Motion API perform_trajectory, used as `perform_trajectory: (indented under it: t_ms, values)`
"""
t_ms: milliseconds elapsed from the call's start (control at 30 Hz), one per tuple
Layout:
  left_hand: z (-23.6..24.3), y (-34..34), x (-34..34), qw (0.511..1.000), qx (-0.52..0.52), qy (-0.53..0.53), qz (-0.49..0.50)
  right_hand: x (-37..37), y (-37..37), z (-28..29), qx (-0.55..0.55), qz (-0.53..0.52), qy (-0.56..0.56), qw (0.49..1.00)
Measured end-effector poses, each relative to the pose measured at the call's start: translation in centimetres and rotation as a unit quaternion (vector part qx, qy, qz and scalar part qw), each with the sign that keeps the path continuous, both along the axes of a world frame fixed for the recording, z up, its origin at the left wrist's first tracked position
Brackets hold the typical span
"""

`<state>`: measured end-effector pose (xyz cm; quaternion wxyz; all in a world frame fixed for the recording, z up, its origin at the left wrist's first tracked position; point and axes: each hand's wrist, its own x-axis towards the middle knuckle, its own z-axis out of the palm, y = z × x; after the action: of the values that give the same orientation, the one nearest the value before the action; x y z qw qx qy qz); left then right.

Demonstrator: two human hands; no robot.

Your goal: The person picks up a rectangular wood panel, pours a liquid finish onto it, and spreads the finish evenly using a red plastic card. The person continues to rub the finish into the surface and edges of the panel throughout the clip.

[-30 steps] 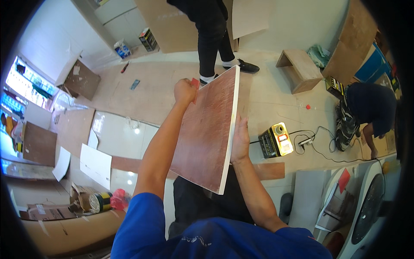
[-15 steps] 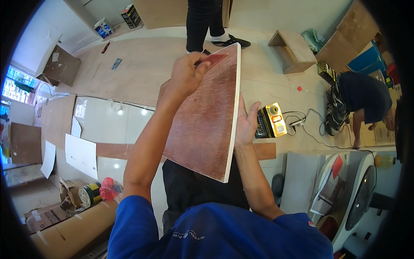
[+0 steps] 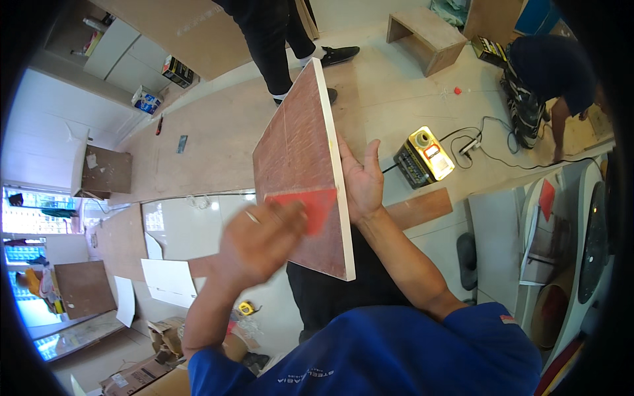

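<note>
A reddish-brown wooden board (image 3: 297,145) with a pale edge stands tilted before me, its lower end near my dark trousers. In my left hand (image 3: 261,241), closed and blurred by motion, is a flat red spreader (image 3: 316,208), its blade against the board's broad face. A whitish smear lies above the blade. My right hand (image 3: 363,181) holds up the board from behind its right side, palm against it and thumb spread upward; part of its fingers is hidden by the board.
A black-and-yellow metal can (image 3: 422,158) stands right of the board, near a power strip (image 3: 470,146) with cables. Behind the board stands a person in dark trousers (image 3: 264,46); another person (image 3: 551,72) bends over at right. A yellow tape measure (image 3: 247,308) lies at lower left.
My left hand has moved down the board with the red spreader, from its top to its lower half. The board has turned more edge-on, and the view has shifted.
</note>
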<state>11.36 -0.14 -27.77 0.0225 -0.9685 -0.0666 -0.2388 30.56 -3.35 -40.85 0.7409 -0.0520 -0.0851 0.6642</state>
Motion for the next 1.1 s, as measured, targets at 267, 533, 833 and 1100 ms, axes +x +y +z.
perform_trajectory:
  t_ms: [267,533,833,1100]
  values:
    - [3.3,-2.9,1.6,0.961,0.129,0.239,-0.051,-1.8,1.1,0.9,0.029,0.031,0.034,0.999]
    - [2.8,2.1,4.2,0.963,0.114,0.239,-0.039,-1.7,0.9,1.3,0.020,0.031,0.007,0.999]
    - [1.0,7.8,5.6,0.959,0.173,0.224,0.005,-1.7,1.1,0.7,0.019,0.027,0.028,0.999]
    - [-4.5,20.4,5.4,0.519,-0.728,-0.391,0.220,-1.0,0.7,0.3,0.015,0.025,0.029,0.999]
